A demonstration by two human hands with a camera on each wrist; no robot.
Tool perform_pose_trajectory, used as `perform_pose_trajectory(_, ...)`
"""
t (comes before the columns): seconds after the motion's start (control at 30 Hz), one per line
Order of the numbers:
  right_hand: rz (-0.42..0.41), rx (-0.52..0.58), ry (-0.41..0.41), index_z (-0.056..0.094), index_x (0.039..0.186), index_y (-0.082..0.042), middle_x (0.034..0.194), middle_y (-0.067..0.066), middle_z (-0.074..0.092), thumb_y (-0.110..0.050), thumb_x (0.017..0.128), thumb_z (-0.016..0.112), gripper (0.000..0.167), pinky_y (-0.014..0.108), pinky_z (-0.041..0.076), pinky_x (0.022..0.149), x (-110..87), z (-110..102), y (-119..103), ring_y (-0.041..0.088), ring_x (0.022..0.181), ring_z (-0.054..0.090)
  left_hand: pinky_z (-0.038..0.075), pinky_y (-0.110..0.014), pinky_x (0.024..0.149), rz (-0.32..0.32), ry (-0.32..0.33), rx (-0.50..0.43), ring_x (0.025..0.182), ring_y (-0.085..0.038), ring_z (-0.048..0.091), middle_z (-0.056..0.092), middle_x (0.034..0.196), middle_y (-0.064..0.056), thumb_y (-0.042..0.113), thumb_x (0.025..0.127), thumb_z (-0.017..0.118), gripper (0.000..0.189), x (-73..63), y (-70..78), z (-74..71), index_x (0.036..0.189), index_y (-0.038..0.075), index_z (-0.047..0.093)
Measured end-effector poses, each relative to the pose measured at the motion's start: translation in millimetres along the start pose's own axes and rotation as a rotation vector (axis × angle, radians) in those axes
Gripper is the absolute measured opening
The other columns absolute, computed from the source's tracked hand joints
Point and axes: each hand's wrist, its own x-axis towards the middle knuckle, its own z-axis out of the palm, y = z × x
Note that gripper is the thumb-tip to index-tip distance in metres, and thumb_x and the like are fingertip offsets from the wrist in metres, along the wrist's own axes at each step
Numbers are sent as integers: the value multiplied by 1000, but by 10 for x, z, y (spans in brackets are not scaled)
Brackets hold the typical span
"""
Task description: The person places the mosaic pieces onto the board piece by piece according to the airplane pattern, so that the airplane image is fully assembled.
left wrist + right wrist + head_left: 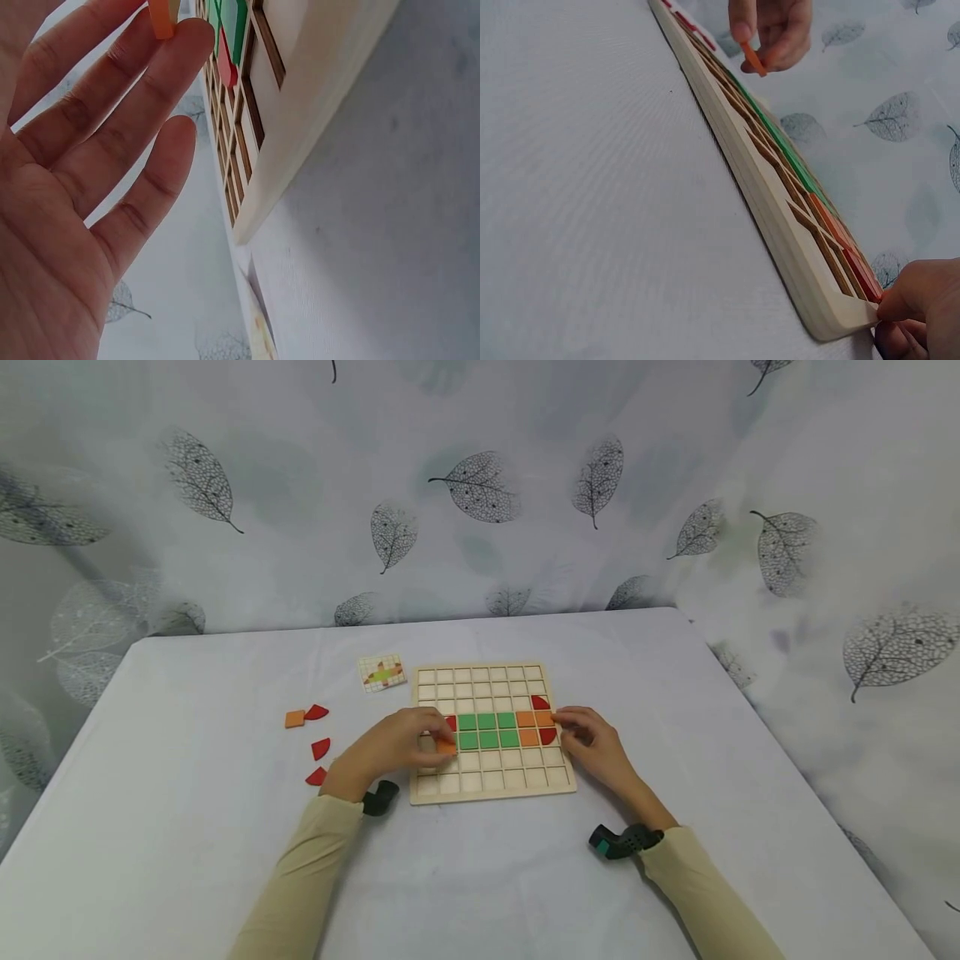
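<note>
Between the thumb and fingers of my left hand [397,743] is an orange square tile [447,747], held over the left part of a wooden grid board [487,797]. The right wrist view shows that tile [754,60] tilted and raised above the grid. My right hand [600,747] grips the board's right edge, fingertips close to an orange tile in the end column. Two rows of green square tiles [487,739] fill the board's middle, with orange tiles [528,737] to their right. Red quarter-round tiles [548,737] sit near the right edge, and another red piece [452,723] is partly hidden by my left hand.
Left of the board lie a loose orange square [295,718] and several red quarter-round pieces [321,748]. A small pattern card [382,672] rests by the board's top left corner. All of it is on a white-covered table [487,877] before a leaf-print backdrop [300,485].
</note>
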Motion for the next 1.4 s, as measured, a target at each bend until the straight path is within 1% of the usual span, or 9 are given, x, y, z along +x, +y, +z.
perform_pose_trajectory(0.1, -2, 3, 1, 65, 120, 3, 126, 16, 59, 4, 89, 59, 32, 14, 45, 82, 2, -1, 2, 27, 105, 58, 51, -30, 84, 15, -2, 8, 89, -12, 59, 65, 95, 5, 17, 83, 77, 14, 35, 17, 33, 95, 11, 73)
perform_pose_trajectory(0.3, -3, 1, -2, 65, 121, 4, 126, 16, 58, 4, 89, 59, 32, 14, 45, 82, 2, 0, 9, 27, 105, 59, 52, -30, 83, 77, 1, 30, 87, -10, 62, 66, 95, 4, 19, 84, 77, 13, 104, 58, 96, 94, 11, 74)
perform_pose_trajectory(0.5, -5, 5, -1, 65, 121, 4, 126, 16, 58, 4, 90, 58, 32, 15, 45, 83, -1, 0, 6, 27, 107, 59, 50, -28, 86, 103, -17, 51, 89, -8, 62, 66, 96, 5, 21, 86, 75, 14, 186, 95, 166, 97, 12, 75)
perform_pose_trajectory(0.73, -5, 5, -2, 64, 121, 4, 126, 17, 58, 4, 90, 58, 32, 15, 45, 83, -8, -1, -10, 28, 107, 58, 50, -25, 81, 137, -27, 42, 86, -8, 61, 67, 94, 3, 19, 86, 75, 12, 279, 125, 260, 95, 11, 74)
perform_pose_trajectory(1.0, -5, 9, 0, 65, 120, 4, 126, 17, 58, 4, 89, 58, 32, 14, 45, 83, -7, -11, -22, 28, 108, 58, 50, -26, 82, 108, -65, 51, 88, -11, 60, 66, 96, 0, 18, 87, 75, 13, 348, 167, 321, 96, 9, 74)
perform_pose_trajectory(1.07, -4, 8, -1, 65, 120, 4, 126, 17, 58, 4, 89, 58, 32, 14, 45, 83, -4, -10, -21, 28, 108, 58, 50, -26, 82, 111, -68, 51, 88, -13, 60, 66, 96, -1, 17, 87, 75, 13, 366, 173, 338, 96, 8, 74)
perform_pose_trajectory(1.2, -4, 2, 1, 65, 121, 4, 126, 17, 58, 4, 90, 58, 32, 15, 45, 83, 1, -7, -17, 28, 107, 58, 49, -25, 84, 99, -89, 37, 91, -12, 60, 65, 98, 0, 17, 88, 74, 13, 398, 183, 368, 98, 9, 74)
perform_pose_trajectory(1.33, -6, 5, -2, 64, 121, 4, 126, 17, 58, 5, 90, 58, 32, 15, 45, 83, -5, -7, -16, 29, 107, 58, 49, -25, 85, 75, -123, 13, 95, -13, 59, 65, 100, 0, 12, 87, 72, 14, 404, 206, 370, 100, 8, 73)
perform_pose_trajectory(1.4, -6, 3, -2, 65, 121, 4, 126, 17, 58, 5, 89, 58, 32, 15, 45, 83, -10, -6, -12, 29, 107, 59, 49, -26, 85, 68, -135, 3, 96, -14, 59, 65, 103, -2, 5, 86, 68, 17, 399, 211, 366, 102, 7, 73)
